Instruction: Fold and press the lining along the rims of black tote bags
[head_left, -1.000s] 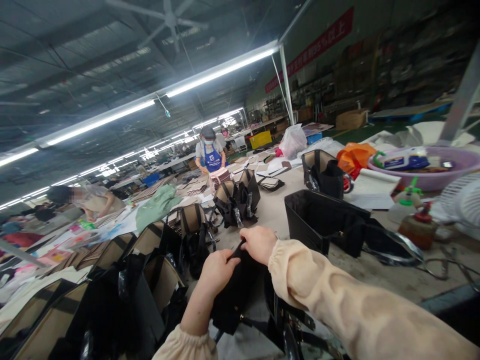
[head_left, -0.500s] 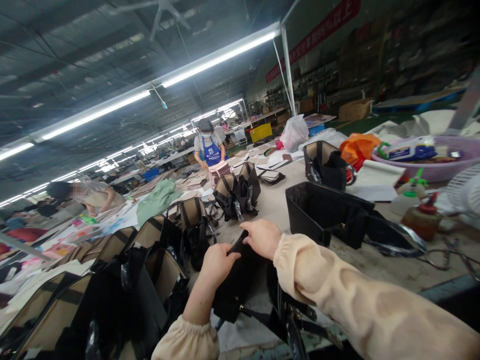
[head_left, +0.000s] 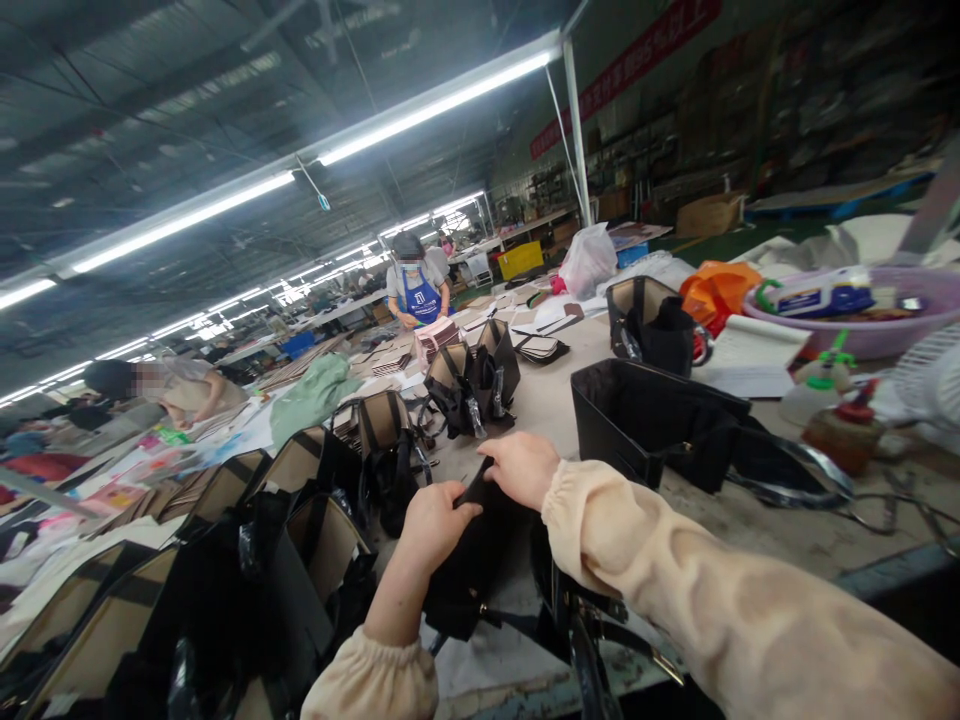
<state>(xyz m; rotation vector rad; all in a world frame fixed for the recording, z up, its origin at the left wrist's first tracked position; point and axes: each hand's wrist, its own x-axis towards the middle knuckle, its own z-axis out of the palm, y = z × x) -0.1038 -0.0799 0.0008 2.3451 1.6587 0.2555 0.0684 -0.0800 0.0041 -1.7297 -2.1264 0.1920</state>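
Note:
A black handbag (head_left: 472,575) lies in front of me on the table, its straps trailing toward the near edge. My left hand (head_left: 433,525) pinches the bag's upper edge between thumb and fingers. Close beside it, my right hand (head_left: 523,468) grips the same edge near the corner, index finger stretched along the top. The bag's inside is hidden from me. To the right stands an open black handbag (head_left: 611,420) with its dark interior showing. Several black handbags with tan inner sides crowd the left, one of them a bag (head_left: 322,550) near my left forearm.
Further back stand a pair of black bags (head_left: 506,365) and another bag (head_left: 649,325). On the right are a purple basin (head_left: 862,340), a green-topped bottle (head_left: 817,390), a red-capped jar (head_left: 844,435), scissors (head_left: 892,510) and a white fan (head_left: 934,385). A co-worker in a blue apron (head_left: 422,300) stands across the table.
Both hands keep their hold on the bag's edge with hardly any movement. My view has shifted slightly, and the straps near the table's front edge sit a little differently.

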